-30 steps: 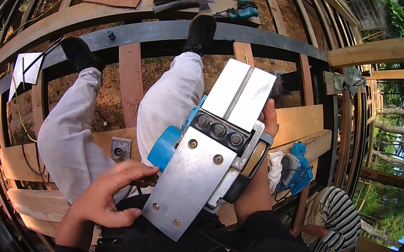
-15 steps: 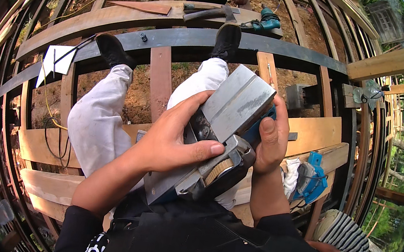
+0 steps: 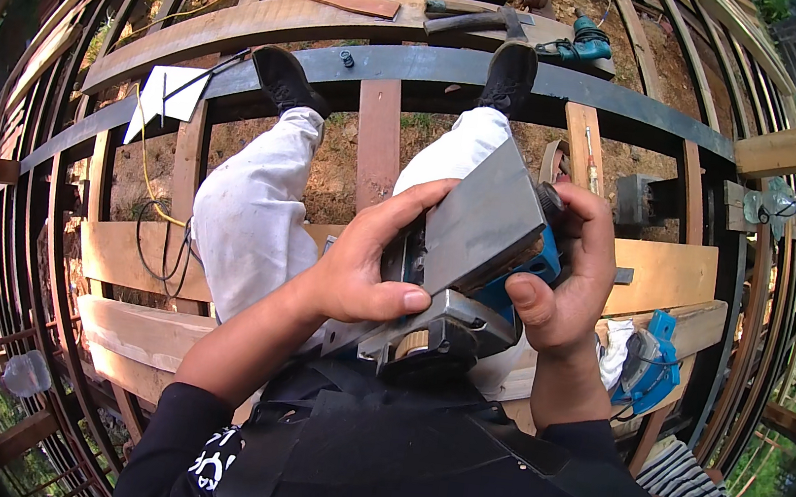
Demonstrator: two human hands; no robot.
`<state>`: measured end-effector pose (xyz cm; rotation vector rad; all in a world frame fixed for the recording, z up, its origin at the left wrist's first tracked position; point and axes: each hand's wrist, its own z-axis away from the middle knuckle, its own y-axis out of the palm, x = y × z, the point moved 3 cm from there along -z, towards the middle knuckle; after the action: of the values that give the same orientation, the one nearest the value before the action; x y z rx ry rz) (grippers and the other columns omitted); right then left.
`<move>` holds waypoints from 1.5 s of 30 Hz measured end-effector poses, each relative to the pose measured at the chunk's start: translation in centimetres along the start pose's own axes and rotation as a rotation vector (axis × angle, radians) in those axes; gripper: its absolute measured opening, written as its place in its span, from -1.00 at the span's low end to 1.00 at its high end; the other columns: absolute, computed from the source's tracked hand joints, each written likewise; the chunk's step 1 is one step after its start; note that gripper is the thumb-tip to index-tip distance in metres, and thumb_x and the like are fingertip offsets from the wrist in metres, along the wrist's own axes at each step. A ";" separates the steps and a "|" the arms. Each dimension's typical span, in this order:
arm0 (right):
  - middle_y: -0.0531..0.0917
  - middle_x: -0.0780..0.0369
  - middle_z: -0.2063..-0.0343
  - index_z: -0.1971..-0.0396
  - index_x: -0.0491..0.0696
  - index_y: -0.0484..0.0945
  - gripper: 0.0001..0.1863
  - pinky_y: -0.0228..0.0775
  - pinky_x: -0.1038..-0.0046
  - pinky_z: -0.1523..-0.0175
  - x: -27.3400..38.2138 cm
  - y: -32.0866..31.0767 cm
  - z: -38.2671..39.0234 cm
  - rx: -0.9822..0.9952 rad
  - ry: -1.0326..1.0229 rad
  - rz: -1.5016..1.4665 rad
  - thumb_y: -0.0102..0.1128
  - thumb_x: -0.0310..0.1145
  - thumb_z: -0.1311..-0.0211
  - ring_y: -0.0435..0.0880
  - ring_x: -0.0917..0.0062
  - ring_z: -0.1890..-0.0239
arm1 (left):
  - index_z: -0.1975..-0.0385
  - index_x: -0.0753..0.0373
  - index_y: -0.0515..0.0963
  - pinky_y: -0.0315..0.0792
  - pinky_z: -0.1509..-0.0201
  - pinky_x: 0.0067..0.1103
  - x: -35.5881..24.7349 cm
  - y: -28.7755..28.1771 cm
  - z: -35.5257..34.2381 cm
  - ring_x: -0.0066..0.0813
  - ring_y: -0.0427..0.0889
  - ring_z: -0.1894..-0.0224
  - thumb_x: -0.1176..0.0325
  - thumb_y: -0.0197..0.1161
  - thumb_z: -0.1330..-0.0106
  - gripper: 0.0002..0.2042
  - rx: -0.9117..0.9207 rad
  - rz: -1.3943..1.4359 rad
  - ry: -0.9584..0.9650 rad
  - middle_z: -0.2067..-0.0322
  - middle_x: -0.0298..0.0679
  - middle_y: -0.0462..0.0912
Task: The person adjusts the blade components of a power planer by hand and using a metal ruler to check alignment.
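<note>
An electric hand planer is held up over my lap, its flat grey sole plate turned upward and part of its blue body showing at the right. My left hand grips it from the left, thumb lying across the metal near the cutter opening and fingers behind the plate. On the other side my right hand is closed round the blue body and dark knob, with the thumb bent over its near side. The planer's far end and underside are hidden.
Beams and boards span open ground around my legs. A second blue power tool and a white glove lie at the right. On the far beam rest a hammer and a teal drill. Two other people are nearby, at the top and lower right.
The planer has tilted in my hands, so its sole plate shows at a steeper angle and more of the blue side appears. The whole view has shifted, moving the surroundings rightward.
</note>
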<state>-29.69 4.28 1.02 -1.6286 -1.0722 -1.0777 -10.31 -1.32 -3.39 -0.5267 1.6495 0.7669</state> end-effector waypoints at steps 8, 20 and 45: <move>0.46 0.05 -0.16 -0.34 -0.17 0.18 0.20 0.35 0.32 -0.20 4.3 -3.6 -4.4 0.468 -0.212 0.274 0.61 0.09 0.30 0.51 0.27 -0.13 | -0.32 0.46 0.16 0.26 -0.30 -0.32 -2.1 1.9 -0.3 0.04 0.42 -0.21 -0.05 0.35 0.01 -0.05 0.114 -0.388 0.160 -0.16 0.16 0.38; 0.51 0.02 -0.03 -0.20 -0.19 0.29 0.01 0.40 0.31 -0.13 5.1 -4.8 -3.7 0.666 -0.043 0.361 0.61 -0.11 0.30 0.57 0.18 -0.06 | -0.34 0.43 0.12 0.23 -0.34 -0.34 -4.1 3.4 -1.3 0.04 0.36 -0.30 -0.08 0.49 0.12 0.06 0.255 -0.490 -0.024 -0.25 0.16 0.32; 0.46 -0.05 0.03 -0.13 -0.24 0.40 -0.17 0.46 0.26 -0.01 7.7 -5.0 -3.2 0.846 -0.134 0.728 0.51 -0.12 0.13 0.55 0.07 0.05 | -0.21 0.47 0.30 0.37 -0.22 -0.35 -1.8 5.1 -1.1 0.05 0.52 -0.14 0.15 0.39 0.11 -0.17 0.116 -0.441 0.174 -0.08 0.14 0.49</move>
<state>-33.07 3.87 10.12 -1.2086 -0.7435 0.0000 -14.23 1.20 -0.49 -0.8567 1.6425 0.3056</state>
